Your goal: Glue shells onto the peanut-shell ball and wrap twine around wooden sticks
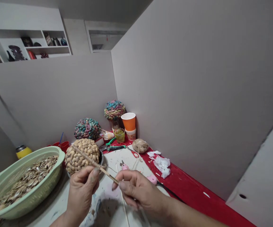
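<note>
A thin stick (pixel 106 173), its far part wrapped in tan cord (pixel 86 156), slants between my hands. My left hand (pixel 83 187) pinches it near the end of the wrapping, thumb on top. My right hand (pixel 136 189) pinches its bare lower end between thumb and fingers. The wrapped end lies in front of a ball covered with tan shells (pixel 83 154). A loose strand (pixel 136 160) runs towards a ball of beige yarn (pixel 140 146) behind my right hand.
A green basket (pixel 62 154) of flat shells stands left. Behind are colourful balls (pixel 87 128), an orange cup (pixel 128 122), pliers (pixel 115 147) and a small tub (pixel 119 135). Crumpled white tissue (pixel 162 165) lies on the red cloth (pixel 190 189). Grey panels rise behind and right.
</note>
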Demonstrator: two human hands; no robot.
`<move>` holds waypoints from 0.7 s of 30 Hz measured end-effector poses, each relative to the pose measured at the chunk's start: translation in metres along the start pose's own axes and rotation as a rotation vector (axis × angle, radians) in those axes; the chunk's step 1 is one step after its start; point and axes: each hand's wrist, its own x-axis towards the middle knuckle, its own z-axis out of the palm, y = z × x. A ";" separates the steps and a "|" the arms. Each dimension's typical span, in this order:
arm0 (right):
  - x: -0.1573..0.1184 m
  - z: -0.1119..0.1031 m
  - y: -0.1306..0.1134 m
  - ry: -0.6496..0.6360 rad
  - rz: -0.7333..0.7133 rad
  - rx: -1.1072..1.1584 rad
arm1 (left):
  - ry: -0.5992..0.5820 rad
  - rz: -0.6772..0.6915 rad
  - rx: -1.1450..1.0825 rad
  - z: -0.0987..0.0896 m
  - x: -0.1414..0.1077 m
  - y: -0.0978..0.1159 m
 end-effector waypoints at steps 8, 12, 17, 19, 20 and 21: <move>-0.002 0.008 -0.002 0.224 -0.132 -0.257 | -0.011 0.026 0.069 0.002 0.003 -0.001; -0.002 0.005 -0.001 0.164 -0.124 -0.228 | -0.043 0.048 0.103 -0.003 0.003 -0.003; -0.001 0.000 0.004 0.100 -0.111 -0.185 | -0.041 0.072 0.129 -0.005 0.002 -0.005; 0.000 -0.001 0.005 0.070 -0.096 -0.158 | -0.035 0.071 0.121 -0.004 0.002 -0.004; 0.000 -0.002 0.005 0.049 -0.081 -0.139 | -0.035 0.074 0.114 -0.004 0.002 -0.004; 0.001 -0.002 0.005 0.030 -0.063 -0.117 | -0.036 0.076 0.109 -0.004 0.002 -0.004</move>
